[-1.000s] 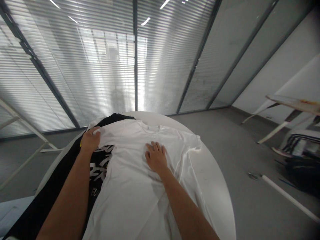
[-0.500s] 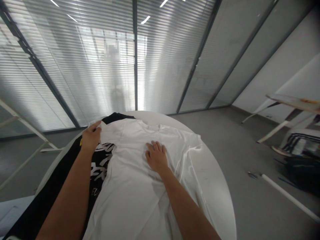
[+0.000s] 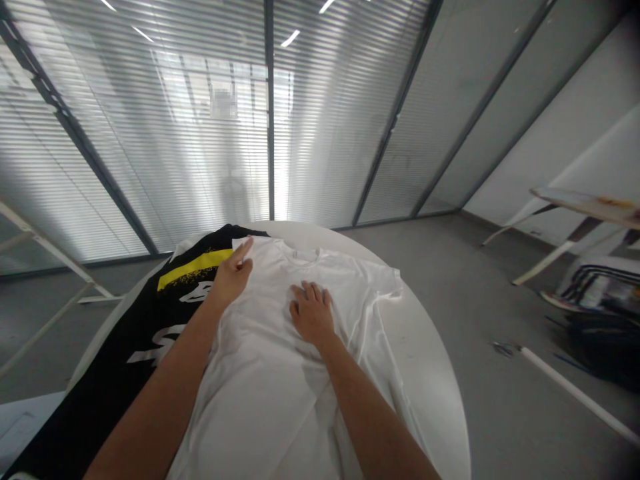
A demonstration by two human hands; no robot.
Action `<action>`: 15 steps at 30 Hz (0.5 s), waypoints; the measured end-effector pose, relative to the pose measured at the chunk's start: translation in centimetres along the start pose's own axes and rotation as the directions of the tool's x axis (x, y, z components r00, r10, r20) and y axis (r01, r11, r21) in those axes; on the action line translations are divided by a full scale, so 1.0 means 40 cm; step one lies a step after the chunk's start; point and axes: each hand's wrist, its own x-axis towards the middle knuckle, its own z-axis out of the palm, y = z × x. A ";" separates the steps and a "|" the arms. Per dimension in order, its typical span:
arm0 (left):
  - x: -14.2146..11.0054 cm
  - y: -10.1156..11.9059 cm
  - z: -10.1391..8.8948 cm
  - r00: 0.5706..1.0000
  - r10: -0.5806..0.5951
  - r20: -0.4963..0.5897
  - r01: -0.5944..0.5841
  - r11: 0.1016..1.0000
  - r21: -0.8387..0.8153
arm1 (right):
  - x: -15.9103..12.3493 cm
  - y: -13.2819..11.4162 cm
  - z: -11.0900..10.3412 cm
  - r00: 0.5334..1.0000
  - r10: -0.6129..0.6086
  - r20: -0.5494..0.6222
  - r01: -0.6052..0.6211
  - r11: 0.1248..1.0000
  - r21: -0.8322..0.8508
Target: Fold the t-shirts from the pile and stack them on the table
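Note:
A white T-shirt [image 3: 280, 373] lies spread on a round white table [image 3: 430, 373], its collar toward the far side. My left hand [image 3: 231, 277] pinches the shirt's left sleeve, which is folded in over the chest. My right hand [image 3: 313, 315] lies flat on the middle of the shirt, fingers stretched out. To the left of the white shirt lies a black garment [image 3: 125, 340] with a yellow stripe and white lettering.
Glass walls with blinds [image 3: 270, 113] stand behind the table. A slanted white frame [image 3: 55, 267] is at the left. At the right are a tilted board on legs [image 3: 590, 213], dark bags [image 3: 605, 320] and a white tube [image 3: 575, 393] on the grey floor.
My left hand has carried the shirt's left sleeve rightward over the chest, baring the black garment's yellow stripe. My right hand has stayed in place.

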 end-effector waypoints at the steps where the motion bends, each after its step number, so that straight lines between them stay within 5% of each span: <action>1: -0.007 0.000 0.018 0.996 0.065 0.062 -0.069 0.996 0.061 | -0.001 -0.001 -0.002 1.000 0.000 0.000 0.000 1.000 -0.002; 4: -0.027 -0.022 0.066 0.949 0.199 0.244 -0.248 0.950 0.191 | -0.002 -0.002 -0.006 1.000 -0.003 -0.008 0.003 1.000 -0.005; 9: -0.053 -0.073 0.097 0.880 0.201 0.429 -0.346 0.892 0.292 | -0.003 -0.002 -0.005 1.000 -0.006 -0.013 0.006 1.000 -0.011; 15: -0.054 -0.060 0.082 0.933 0.219 0.285 -0.327 0.846 0.421 | -0.003 0.000 -0.003 1.000 -0.007 -0.011 0.007 1.000 0.000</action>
